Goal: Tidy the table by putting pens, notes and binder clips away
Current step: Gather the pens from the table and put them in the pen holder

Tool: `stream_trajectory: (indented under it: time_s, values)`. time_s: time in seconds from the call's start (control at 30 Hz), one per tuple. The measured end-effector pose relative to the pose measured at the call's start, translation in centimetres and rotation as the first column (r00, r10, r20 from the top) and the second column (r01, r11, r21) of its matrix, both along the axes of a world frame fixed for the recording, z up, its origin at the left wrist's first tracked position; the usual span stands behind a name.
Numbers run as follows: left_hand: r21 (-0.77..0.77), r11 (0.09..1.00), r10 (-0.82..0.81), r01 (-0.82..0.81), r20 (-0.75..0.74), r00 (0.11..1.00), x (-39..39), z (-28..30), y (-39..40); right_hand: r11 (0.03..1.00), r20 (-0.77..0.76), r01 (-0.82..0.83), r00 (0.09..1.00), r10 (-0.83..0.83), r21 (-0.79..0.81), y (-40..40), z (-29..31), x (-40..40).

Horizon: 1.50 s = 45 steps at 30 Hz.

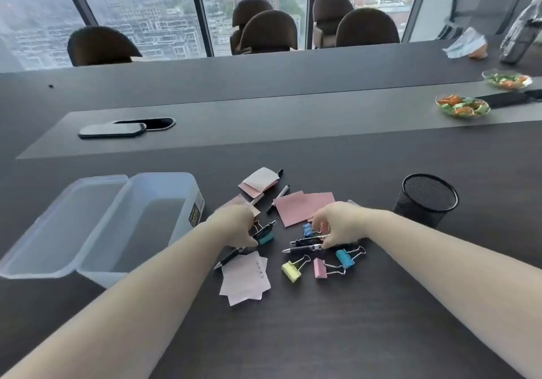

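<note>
Starting beside the open, empty plastic box (123, 223), the left hand (234, 226) pinches a teal binder clip (265, 236); drop it there. Rightward, the right hand (337, 226) curls onto two pens (305, 245); lift both together toward the mesh cup (425, 199).

Both bare forearms reach forward; the left hand (234, 227) and right hand (337, 224) seem curled, fingers pinching downward.
</note>
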<state>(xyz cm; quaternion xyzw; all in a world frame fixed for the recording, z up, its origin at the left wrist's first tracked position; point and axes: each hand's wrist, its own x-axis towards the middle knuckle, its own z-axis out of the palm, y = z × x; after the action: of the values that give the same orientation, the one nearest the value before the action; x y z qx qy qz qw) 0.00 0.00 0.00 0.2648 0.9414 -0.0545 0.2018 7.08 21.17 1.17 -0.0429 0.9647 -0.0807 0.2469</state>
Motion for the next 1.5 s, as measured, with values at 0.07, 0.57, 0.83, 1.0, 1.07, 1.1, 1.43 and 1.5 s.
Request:
stream_trajectory:
  time_s: [0.07, 0.57, 0.83, 1.0, 1.07, 1.1, 1.43, 1.5]
  values:
    - [-0.004, 1.000, 0.009, -0.009, -0.032, 0.999, 0.0, -0.7, -0.1, 1.000, -0.009, -0.015, 1.000, 0.015, 0.017, 0.4, -1.0, -0.1]
    - [0.293, 0.952, 0.192, -0.085, -0.360, 0.913, 2.9, -7.1, -0.6, 1.000, -0.246, 0.006, 0.969, -0.005, 0.006, 0.4, -5.1, 1.5]
    - [0.455, 0.864, 0.336, -0.217, -0.199, 0.921, 0.9, -6.3, -1.5, 0.999, -0.229, 0.028, 0.973, -0.034, -0.029, 0.4, -4.7, 0.9]
    - [0.580, 0.772, 0.400, -0.258, -0.129, 0.908, 0.5, -7.0, -1.3, 0.996, -0.292, 0.028, 0.955, -0.053, -0.088, 0.2, -5.5, 0.6]
    - [0.604, 0.748, 0.427, -0.274, -0.122, 0.896, 0.4, -7.2, -1.2, 0.993, -0.314, 0.031, 0.947, -0.066, -0.118, 0.1, -5.9, 0.6]
    - [0.614, 0.738, 0.441, -0.281, -0.123, 0.889, 0.4, -7.3, -1.2, 0.992, -0.316, 0.030, 0.946, -0.067, -0.120, 0.0, -6.0, 0.6]
    - [0.558, 0.801, 0.426, -0.218, -0.273, 0.863, 0.0, -7.3, -3.0, 0.997, -0.335, 0.009, 0.942, -0.033, -0.074, -0.1, -6.0, 0.3]
    - [0.577, 0.789, 0.423, -0.212, -0.258, 0.869, 0.1, -7.3, -2.9, 0.997, -0.349, 0.015, 0.936, -0.042, -0.080, -0.1, -6.1, 0.3]
